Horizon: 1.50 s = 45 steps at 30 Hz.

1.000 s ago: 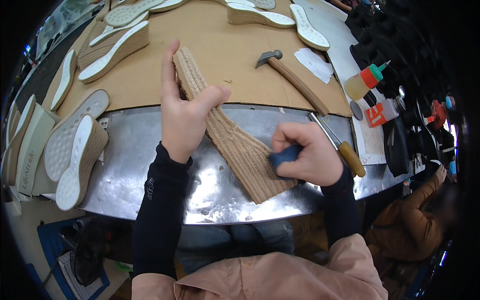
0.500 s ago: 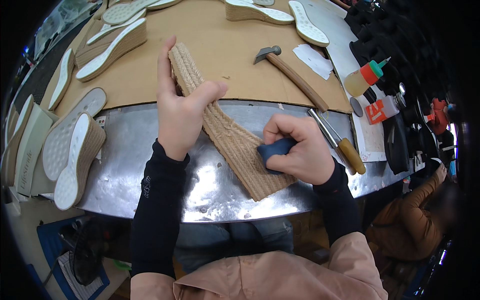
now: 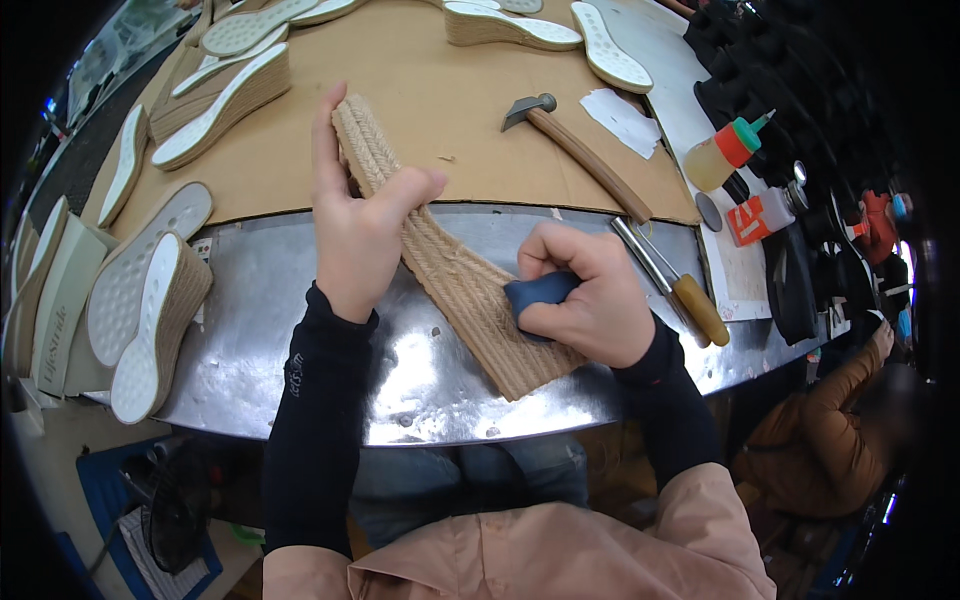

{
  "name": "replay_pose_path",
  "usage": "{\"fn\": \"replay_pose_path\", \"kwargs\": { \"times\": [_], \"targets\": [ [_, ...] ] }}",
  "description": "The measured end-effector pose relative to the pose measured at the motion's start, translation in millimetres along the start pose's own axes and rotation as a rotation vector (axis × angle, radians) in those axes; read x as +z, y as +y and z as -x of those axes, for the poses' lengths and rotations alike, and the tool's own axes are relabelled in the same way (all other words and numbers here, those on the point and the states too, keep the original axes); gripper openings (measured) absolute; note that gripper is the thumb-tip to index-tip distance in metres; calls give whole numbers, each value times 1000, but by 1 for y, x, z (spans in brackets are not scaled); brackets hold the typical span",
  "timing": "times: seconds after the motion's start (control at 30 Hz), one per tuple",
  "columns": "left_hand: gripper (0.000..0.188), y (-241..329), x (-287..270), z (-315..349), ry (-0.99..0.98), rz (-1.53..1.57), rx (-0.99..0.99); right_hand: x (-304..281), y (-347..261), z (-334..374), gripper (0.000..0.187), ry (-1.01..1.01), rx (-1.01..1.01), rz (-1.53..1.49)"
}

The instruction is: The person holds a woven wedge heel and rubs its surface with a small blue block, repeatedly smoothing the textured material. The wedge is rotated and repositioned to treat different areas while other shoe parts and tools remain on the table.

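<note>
Left grip (image 3: pixel 360 235) grasps a wedge sole (image 3: pixel 450 270) near its narrow end, thumb laid across the woven side and index finger stretched up along the left edge. Right grip (image 3: pixel 590 295) is clenched on a blue pad (image 3: pixel 535 293), which meets the woven side toward the thick end. The sole slants between both grips, narrow end away from the body, thick end nearer it, over the metal table (image 3: pixel 250 345); whether it touches the table cannot be told. Pad and right fingers hide part of the thick end.

Just beyond the right grip lies a tool with a yellow handle (image 3: pixel 702 312). Near it, a hammer (image 3: pixel 588 160) rests on cardboard (image 3: pixel 470 130), head pointing left, beside a torn white paper (image 3: pixel 622 122). Farther right are a bottle with a red and green cap (image 3: pixel 712 165) and an orange-labelled container (image 3: pixel 757 218). At left, white-topped soles (image 3: pixel 145 340) crowd beside a pale box (image 3: pixel 65 300); others sit along the cardboard's far side. Another person's brown sleeve (image 3: pixel 838 408) shows at lower right.
</note>
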<state>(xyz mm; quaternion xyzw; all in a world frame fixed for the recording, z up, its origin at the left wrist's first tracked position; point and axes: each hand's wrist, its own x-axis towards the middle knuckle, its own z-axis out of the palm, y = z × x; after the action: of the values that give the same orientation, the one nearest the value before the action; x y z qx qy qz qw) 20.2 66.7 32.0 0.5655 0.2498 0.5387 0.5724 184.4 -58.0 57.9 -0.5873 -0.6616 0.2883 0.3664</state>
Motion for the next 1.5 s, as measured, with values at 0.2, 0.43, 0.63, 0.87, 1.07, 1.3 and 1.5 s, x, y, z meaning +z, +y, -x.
{"fn": "replay_pose_path", "kwargs": {
  "times": [0.2, 0.43, 0.63, 0.87, 1.07, 1.3, 1.5],
  "targets": [
    [79, 0, 0, 0, 10, 7, 7, 0, 3, 0, 18, -49, 115, 60],
    [79, -1, -1, 0, 5, -15, 4, -1, 3, 6, 19, 6, 68, 121],
    [79, 0, -1, -1, 15, 8, -23, 9, 1, -4, 22, 138, -113, 133],
    [79, -1, -5, -3, 23, 2, -22, -35, 19, 47, 21, -57, 70, 276],
    [80, -2, -6, -5, 71, 10, -41, -104, 23, 107, 14, 516, 341, -55],
    [79, -2, -8, -1, 94, -100, -32, -190, 47, 135, 15, 778, 253, 222],
    [78, -9, -12, -6, 120, -139, -78, -263, 102, 127, 23, 984, 254, 231]
  ]
}}
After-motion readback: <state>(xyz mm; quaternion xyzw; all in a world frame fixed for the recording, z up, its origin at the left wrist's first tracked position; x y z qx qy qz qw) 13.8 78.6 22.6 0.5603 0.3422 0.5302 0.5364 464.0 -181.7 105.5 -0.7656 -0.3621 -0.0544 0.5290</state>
